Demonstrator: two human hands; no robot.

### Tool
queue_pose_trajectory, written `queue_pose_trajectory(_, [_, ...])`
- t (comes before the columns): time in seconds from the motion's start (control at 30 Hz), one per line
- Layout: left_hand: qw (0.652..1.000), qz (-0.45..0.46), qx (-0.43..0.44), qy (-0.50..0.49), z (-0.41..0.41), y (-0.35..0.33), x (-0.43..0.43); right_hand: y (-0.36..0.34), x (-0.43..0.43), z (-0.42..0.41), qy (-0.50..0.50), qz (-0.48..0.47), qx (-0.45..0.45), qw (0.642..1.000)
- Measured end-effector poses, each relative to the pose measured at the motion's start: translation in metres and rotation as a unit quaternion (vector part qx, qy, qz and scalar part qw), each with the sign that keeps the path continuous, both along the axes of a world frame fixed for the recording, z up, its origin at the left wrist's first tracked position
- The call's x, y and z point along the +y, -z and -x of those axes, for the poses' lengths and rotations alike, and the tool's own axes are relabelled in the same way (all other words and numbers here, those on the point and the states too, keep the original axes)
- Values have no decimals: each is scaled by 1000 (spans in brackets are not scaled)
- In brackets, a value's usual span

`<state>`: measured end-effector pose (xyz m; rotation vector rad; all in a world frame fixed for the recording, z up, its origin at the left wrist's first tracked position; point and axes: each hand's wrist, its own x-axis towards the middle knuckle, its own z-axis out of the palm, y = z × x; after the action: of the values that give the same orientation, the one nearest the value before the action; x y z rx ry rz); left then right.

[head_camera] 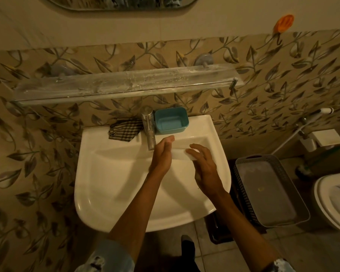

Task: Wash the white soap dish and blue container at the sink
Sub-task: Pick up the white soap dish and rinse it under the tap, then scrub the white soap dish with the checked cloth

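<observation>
Head view is showing the white soap dish [180, 155] lying crosswise over the sink [114, 173] basin, its long axis running left to right, just in front of the tap [148, 130]; I am clasping it between both hands, my left hand [162, 154] flat against its left end, my right hand [205, 165] curling over its right end; the blue container [171, 120] is sitting on the sink's back ledge, just right of the tap, nearer my left fingertips, waiting untouched.

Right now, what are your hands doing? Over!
Both hands, left and right, hold the white soap dish over the sink. Blue container waits beside the tap. Nothing blocking.
</observation>
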<state>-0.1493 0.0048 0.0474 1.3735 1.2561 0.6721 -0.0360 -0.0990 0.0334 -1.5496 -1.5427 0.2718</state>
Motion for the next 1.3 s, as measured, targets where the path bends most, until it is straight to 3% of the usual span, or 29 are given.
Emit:
queue_pose_trajectory(0.13, [997,-46,43,44,2,1,-7,5,-3,-1,-17,6,1,1000])
queue_pose_trajectory(0.3, [994,-107,-4,32,-1,-1,-12,17,0,-7,-39,-39,23,998])
queue_pose_trajectory(0.53, [985,-33,117,125,5,11,-11,31,-2,-9,-40,158,165,973])
queue_pose_trajectory(0.63, [985,-1,88,146,20,10,-3,36,3,-12,-15,250,350,903])
queue_pose_trajectory(0.73, [999,-32,34,28,60,6,25,41,8,-22,27,300,508,807])
queue_pose_trajectory(0.8, [989,-90,101,-56,88,8,58,42,11,-25,48,308,583,750])
queue_pose_trajectory(0.87, [959,-158,224,-77,106,12,93,43,12,-26,71,315,653,685])
queue_pose_trajectory(1.0, [883,-276,349,152,102,21,144,44,17,-31,13,316,761,567])
queue_pose_trajectory(1.1, [827,-310,431,187,91,33,163,42,23,-33,-41,314,798,512])
queue_pose_trajectory(1.23, [812,-274,503,110,83,57,162,39,31,-33,-100,307,819,475])
queue_pose_trajectory(1.3, [787,-273,549,74,81,64,155,37,35,-34,-104,302,827,463])
